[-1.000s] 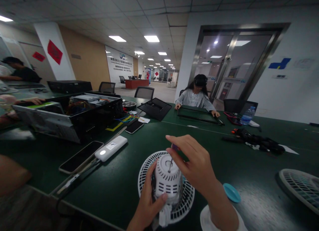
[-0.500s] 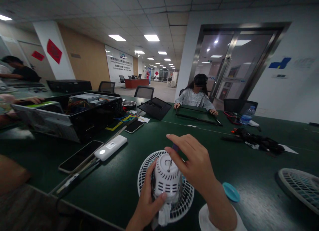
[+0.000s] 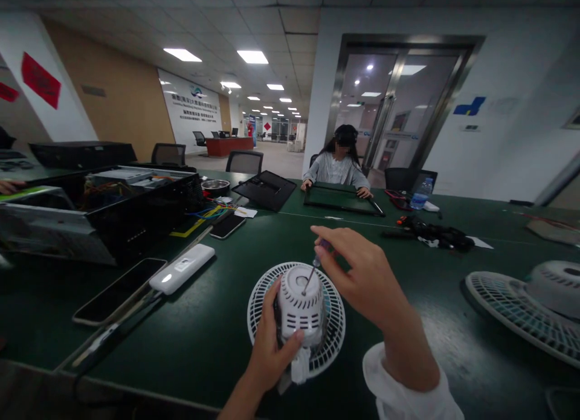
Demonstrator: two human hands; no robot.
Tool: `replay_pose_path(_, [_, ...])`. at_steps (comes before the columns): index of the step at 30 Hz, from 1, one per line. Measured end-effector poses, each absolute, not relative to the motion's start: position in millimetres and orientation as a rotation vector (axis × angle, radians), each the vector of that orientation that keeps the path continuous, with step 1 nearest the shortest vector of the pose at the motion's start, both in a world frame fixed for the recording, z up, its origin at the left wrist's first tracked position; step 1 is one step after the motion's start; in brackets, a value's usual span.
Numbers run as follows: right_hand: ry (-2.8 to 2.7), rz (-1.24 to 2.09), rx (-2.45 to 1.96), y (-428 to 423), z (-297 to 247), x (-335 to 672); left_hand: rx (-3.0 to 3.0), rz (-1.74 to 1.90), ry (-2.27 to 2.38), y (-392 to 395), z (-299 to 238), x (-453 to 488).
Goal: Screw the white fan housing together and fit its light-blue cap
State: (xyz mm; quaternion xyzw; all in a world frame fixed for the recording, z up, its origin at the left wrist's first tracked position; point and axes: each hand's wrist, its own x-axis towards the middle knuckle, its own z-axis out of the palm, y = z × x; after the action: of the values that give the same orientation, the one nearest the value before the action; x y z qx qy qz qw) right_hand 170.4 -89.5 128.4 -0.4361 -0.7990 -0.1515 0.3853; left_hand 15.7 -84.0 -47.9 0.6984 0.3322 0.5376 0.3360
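Observation:
My left hand (image 3: 270,342) grips the side of a white vented fan motor housing (image 3: 299,305), which stands upright on a round white fan grille (image 3: 334,341). My right hand (image 3: 362,275) is above the housing, pinching a small purple-handled screwdriver (image 3: 314,266) in its fingertips. The thin shaft slants down into the hole at the housing's top. A white cable or tab hangs at the housing's near side. The grille's lower part is hidden behind my left hand.
A white power bank (image 3: 181,269) and a smartphone (image 3: 118,290) lie on the green table (image 3: 203,347) to the left, beside an open computer case (image 3: 104,217). Another fan (image 3: 521,302) sits at right. A seated person (image 3: 336,169) handles a dark frame (image 3: 338,198) across the table.
The whole view has shifted left and slightly up, bringing more of the right-hand fan into sight. The teal dish is no longer visible. My hands stay on the housing and screwdriver.

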Motion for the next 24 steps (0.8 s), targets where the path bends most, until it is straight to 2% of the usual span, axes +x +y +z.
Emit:
replay_pose_path(10, [-1.955,-0.565,-1.204,-101.2,127.2,206.0,1.877,1.322,0.746,-61.0,-38.2,56.7])
replay_pose_path(24, [-1.871,-0.47,-1.408,-76.9,123.7,226.6,1.827,1.336,0.611,-43.3,-43.6,118.4])
